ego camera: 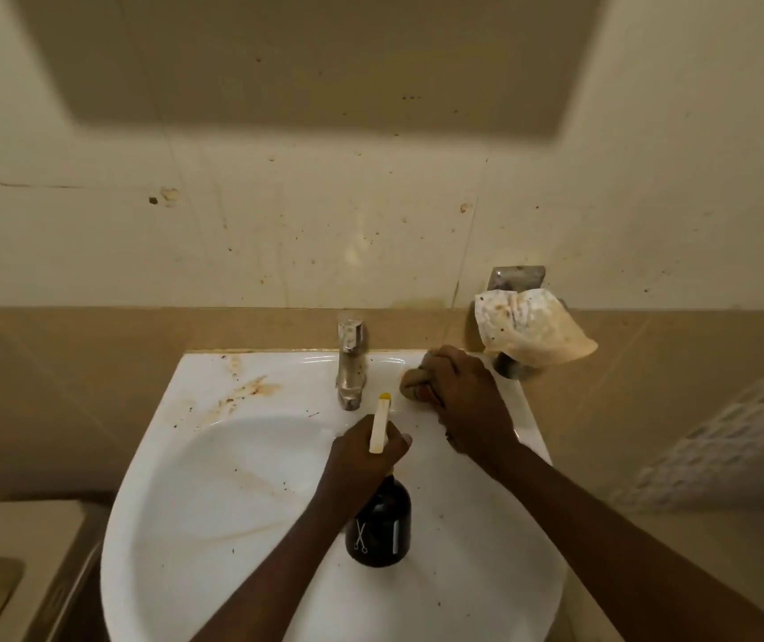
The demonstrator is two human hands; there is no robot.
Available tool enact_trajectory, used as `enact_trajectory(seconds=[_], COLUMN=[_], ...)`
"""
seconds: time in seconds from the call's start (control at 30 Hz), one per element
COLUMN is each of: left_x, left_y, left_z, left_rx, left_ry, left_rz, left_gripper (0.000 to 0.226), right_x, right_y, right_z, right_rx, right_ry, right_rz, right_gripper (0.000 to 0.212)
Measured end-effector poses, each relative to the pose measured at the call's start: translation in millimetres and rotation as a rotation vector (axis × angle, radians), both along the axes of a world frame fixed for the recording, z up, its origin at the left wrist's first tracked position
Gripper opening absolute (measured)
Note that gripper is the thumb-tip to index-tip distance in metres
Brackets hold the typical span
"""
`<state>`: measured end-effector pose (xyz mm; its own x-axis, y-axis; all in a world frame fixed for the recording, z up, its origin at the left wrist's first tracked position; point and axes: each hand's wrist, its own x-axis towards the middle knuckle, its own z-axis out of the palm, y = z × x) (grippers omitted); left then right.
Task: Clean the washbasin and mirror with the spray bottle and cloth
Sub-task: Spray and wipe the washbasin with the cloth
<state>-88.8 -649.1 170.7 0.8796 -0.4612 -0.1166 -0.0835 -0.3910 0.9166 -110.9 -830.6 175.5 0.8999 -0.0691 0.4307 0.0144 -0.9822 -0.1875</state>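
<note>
Both forearms extend forward over the white ceramic washbasin (pixel 213 479). The left hand (pixel 361 461), fingers curled, grips the neck of the dark glass spray bottle with cream trigger head (pixel 379 525) above the bowl. The right hand (pixel 468 400) clasps the bunched brown cloth (pixel 412 386) against the basin's rear right corner, beside the metal tap (pixel 350 363).

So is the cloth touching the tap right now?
Apart. The head view shows a strip of bare white washbasin ledge between the cloth, gripped by the right hand, and the tap.
</note>
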Motion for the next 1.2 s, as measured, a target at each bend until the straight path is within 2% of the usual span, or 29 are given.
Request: enact_trajectory(seconds=[0.1, 0.2, 0.27, 0.4, 0.53, 0.67, 0.73, 0.9, 0.97, 1.03, 1.2], left_x=[2, 4, 6, 13, 17, 18, 20, 23, 19, 15, 13], left_y=[4, 7, 10, 17, 14, 16, 19, 23, 23, 23, 19], left_z=[4, 5, 4, 0, -1, 1, 3, 0, -2, -1, 0], left_rx=[0.006, 0.018, 0.039, 0.005, -0.035, -0.013, -0.018, -0.022, -0.039, 0.001, 0.154], left_ry=[0.02, 0.027, 0.006, 0.033, 0.121, 0.149, 0.153, 0.122, 0.152, 0.16, 0.098], left_rz=[0.035, -0.017, -0.06, -0.013, -0.071, -0.155, -0.189, -0.307, -0.311, -0.374, -0.591], left_gripper=[0.031, 0.02, 0.02, 0.018, 0.016, 0.011, 0.018, 0.022, 0.025, 0.019, 0.022], right_x=[32, 51, 43, 45, 64, -10, -30, 32, 53, 48, -26], right_y=[12, 3, -10, -15, -11, -55, -64, -26, -20, -31, -66], right_z=[-2, -6, -7, -10, -4, -9, -8, -13, -12, -12, -4], right_rx=[-0.056, -0.024, 0.016, -0.086, -0.078, -0.033, -0.055, -0.01, -0.003, -0.016, -0.001], right_ry=[0.045, 0.119, 0.195, 0.29, 0.262, 0.228, 0.222, 0.125, 0.13, 0.159, 0.21], right_rz=[-0.04, 0.078, 0.169, 0.244, 0.283, 0.364, 0.332, 0.27, 0.232, 0.273, 0.37], right_gripper=[0.043, 0.037, 0.046, 0.05, 0.042, 0.045, 0.045, 0.026, 0.028, 0.029, 0.039])
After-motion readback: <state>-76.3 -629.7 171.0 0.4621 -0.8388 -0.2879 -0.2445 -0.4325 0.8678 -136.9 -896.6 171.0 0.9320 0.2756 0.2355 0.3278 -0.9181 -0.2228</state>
